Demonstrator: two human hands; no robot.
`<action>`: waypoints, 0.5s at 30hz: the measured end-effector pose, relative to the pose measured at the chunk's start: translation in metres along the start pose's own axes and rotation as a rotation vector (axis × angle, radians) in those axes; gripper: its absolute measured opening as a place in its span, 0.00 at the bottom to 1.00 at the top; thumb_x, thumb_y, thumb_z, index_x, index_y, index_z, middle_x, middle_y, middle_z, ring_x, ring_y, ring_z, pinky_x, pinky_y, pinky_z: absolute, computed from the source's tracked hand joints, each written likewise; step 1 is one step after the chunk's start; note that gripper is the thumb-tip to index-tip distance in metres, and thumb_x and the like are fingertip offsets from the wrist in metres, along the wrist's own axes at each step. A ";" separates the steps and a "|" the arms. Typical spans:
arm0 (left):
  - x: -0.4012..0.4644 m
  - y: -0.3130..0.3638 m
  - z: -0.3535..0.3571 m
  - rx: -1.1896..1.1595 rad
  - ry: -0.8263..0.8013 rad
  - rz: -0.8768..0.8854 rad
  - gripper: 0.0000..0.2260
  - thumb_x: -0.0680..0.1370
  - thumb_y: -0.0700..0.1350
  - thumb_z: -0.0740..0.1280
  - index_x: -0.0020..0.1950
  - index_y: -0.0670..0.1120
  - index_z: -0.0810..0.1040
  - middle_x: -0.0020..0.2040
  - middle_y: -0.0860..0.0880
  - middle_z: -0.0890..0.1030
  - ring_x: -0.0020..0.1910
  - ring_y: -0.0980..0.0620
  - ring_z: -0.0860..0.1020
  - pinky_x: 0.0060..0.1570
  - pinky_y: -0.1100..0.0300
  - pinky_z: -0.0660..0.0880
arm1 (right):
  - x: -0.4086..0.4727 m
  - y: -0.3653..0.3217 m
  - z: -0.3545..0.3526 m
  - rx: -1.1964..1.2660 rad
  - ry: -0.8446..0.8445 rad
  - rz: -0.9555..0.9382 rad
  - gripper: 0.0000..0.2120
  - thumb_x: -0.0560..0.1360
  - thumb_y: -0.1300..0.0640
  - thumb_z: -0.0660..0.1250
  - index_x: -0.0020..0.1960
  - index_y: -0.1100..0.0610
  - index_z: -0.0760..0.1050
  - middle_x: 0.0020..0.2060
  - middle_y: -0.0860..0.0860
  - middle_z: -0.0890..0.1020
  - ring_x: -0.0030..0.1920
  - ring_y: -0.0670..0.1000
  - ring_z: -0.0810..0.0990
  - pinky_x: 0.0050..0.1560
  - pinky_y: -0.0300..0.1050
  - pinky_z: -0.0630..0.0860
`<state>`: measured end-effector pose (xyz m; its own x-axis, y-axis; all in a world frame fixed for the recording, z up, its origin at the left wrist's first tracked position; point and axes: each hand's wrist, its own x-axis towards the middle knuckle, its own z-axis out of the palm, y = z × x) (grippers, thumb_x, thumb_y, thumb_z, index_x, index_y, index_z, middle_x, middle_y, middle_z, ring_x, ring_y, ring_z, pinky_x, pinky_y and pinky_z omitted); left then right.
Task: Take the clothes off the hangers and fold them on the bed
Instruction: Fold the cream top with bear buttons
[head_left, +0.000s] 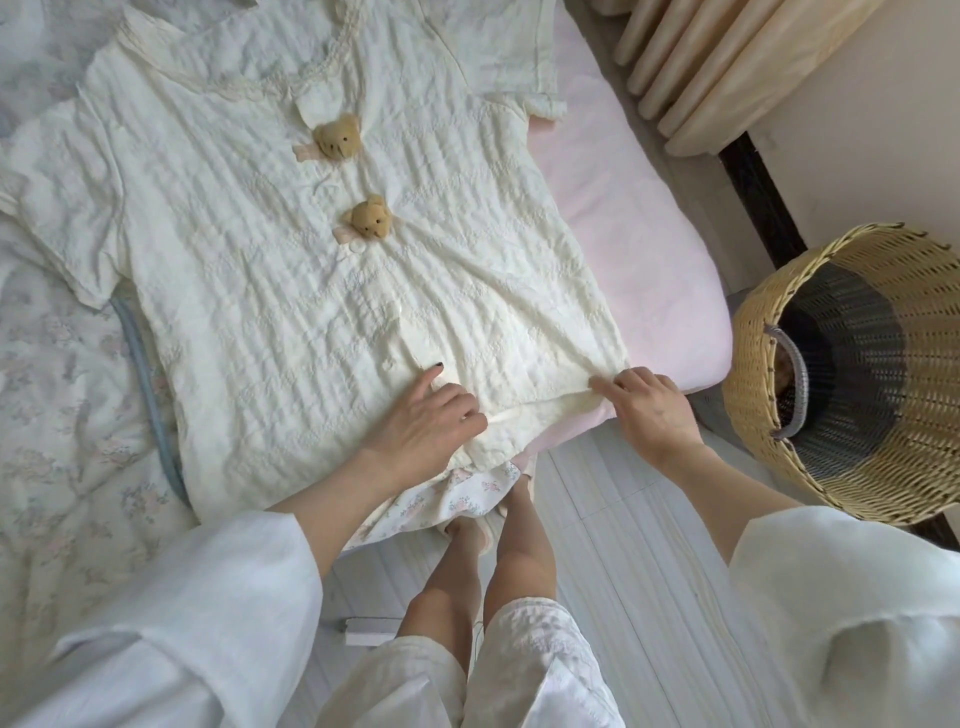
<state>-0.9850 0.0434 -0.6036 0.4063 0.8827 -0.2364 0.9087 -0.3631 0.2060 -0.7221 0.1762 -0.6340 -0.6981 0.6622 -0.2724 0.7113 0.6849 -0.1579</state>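
Here, the cream pyjama top (291, 270) lies flat; left hand (421, 426) presses its hem, forefinger out, right hand (649, 410) pinching its corner.

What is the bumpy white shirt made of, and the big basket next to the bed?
The cream shirt looks like soft crinkled cotton, perhaps seersucker: matte, with rippled puckered rows across it. The basket looks like woven wicker or rattan: tan strands interlace around its wall, with a darker grey band. Plastic imitation cannot be ruled out.
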 end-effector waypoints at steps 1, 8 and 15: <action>-0.001 0.000 0.001 -0.004 -0.031 0.005 0.16 0.61 0.32 0.72 0.43 0.47 0.76 0.44 0.50 0.78 0.50 0.48 0.78 0.66 0.39 0.65 | -0.001 0.003 0.000 0.008 -0.012 -0.012 0.25 0.55 0.76 0.73 0.50 0.60 0.81 0.36 0.58 0.80 0.39 0.60 0.81 0.36 0.52 0.77; -0.005 0.003 -0.006 0.140 -0.377 -0.023 0.25 0.79 0.52 0.58 0.75 0.54 0.58 0.70 0.47 0.66 0.74 0.46 0.56 0.70 0.37 0.38 | -0.009 -0.005 0.002 -0.118 -0.710 0.141 0.33 0.76 0.65 0.55 0.76 0.47 0.46 0.76 0.49 0.39 0.75 0.62 0.44 0.72 0.52 0.59; 0.003 0.004 -0.005 0.200 -0.263 -0.021 0.14 0.74 0.40 0.65 0.59 0.49 0.72 0.53 0.47 0.73 0.58 0.44 0.71 0.70 0.33 0.45 | 0.006 -0.039 -0.016 -0.053 -0.575 0.313 0.23 0.78 0.62 0.53 0.72 0.57 0.61 0.74 0.55 0.56 0.74 0.55 0.55 0.68 0.49 0.64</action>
<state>-0.9810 0.0468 -0.5986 0.3742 0.7929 -0.4809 0.9076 -0.4196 0.0145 -0.7556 0.1580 -0.6143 -0.2937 0.5748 -0.7638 0.8583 0.5103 0.0540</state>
